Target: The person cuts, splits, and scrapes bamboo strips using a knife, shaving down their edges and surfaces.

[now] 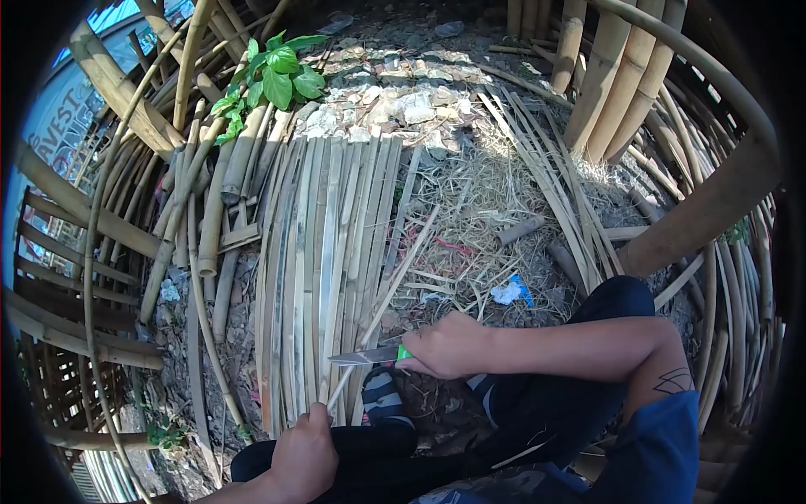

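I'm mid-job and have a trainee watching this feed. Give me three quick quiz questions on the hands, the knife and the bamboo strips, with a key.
1. True or false: the right hand holds a knife with a green handle, its blade pointing toward the person's left.
2. What does the left hand grip?
A. a thin bamboo strip
B. a leafy plant
C. a scrap of blue and white litter
3. Fill in: the knife blade meets the thin strip above the ______ hand.

Key
1. True.
2. A; the strip runs up from that fist, past the blade, over the row of flat bamboo slats on the ground.
3. left
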Demonstrator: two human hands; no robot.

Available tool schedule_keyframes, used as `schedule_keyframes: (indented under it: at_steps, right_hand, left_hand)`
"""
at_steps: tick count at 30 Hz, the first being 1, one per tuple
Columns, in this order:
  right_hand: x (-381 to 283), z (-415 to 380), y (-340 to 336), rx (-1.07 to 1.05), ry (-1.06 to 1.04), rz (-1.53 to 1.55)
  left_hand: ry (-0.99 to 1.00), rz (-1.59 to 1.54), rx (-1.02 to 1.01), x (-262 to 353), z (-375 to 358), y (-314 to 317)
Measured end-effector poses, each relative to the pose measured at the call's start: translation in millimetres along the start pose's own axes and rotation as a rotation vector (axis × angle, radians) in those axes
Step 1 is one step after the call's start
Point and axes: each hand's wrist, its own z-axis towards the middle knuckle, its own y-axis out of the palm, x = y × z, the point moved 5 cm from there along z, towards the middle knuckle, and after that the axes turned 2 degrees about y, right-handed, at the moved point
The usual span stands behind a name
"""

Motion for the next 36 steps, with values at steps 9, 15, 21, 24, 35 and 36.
schedule_keyframes:
  at_steps: [9, 15, 21, 24, 35, 36]
  right_hand:
    - [136.2, 8.9, 20.3, 0.078, 0.57, -0.031]
    - [125.8, 17.8, 6.9, 0.01, 0.774, 0.675]
    - [34.8, 8.4, 2.3, -0.02, 0.3, 0.047]
    - [51.4, 9.0, -4.0, 0.069, 0.101, -0.205]
    - [129.7, 10.9, 35.1, -0.108, 1.082, 1.063]
    - [125.0, 9.4, 38.8, -0.115, 1.084, 1.055]
  left_hand:
    - [-0.015, -0.009, -0.03, -5.8, -4.2, 4.0]
    - [-0.052, -0.005, -0.003, -2.9, -5.5, -0.3]
    - [-0.024, -0.005, -0.006, -6.2, -3.1, 1.2]
    - [-0.056, 0.005, -0.013, -4.1, -0.6, -1.6]
    - [-0.09, 0.012, -0.06, -5.2, -2.1, 1.1]
    - [-0.081, 0.005, -0.046, -5.9, -2.2, 1.9]
